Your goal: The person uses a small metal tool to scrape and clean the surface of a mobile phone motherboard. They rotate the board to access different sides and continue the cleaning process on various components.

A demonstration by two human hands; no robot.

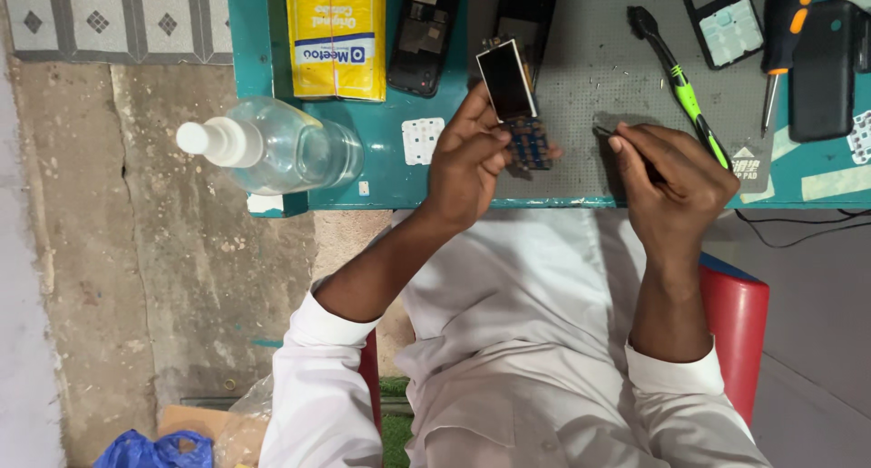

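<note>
We look straight down from the head camera at a teal bench (399, 173) with a grey mat (590, 114) on it.

Left hand (467, 164): closed around a bare phone board (519, 114), thumb and fingers pinching its lower half. The board is held just above the mat's near left corner, tilted, with its small screen at the top and the blue keypad contacts below, partly hidden by the fingers.

Right hand (676, 178): fingers closed in a pinch on a thin dark tool (606, 132). Only its tip shows past the fingertips, pointing left toward the board, near it but apart. We cannot tell what kind of tool it is.

Around the hands:
- A green brush (682, 82) lies slanted on the mat, just beyond the right hand.
- An orange screwdriver (778, 46) sits at the mat's right edge, beside a dark phone (821, 69).
- A keypad frame (721, 19) lies at the far right of the mat.
- Two opened dark phone shells (425, 33) lie at the far side, one on the teal surface, one on the mat behind the board.
- A yellow packet (336, 33) lies left of the shells.
- A white keypad sheet (422, 140) lies on the teal surface just left of the left hand.
- A clear bottle (272, 146) with a white cap lies on its side at the bench's left corner, cap pointing off the edge.

Below the bench: white sleeves and lap, a red chair (737, 327), a rough concrete floor (163, 277).
</note>
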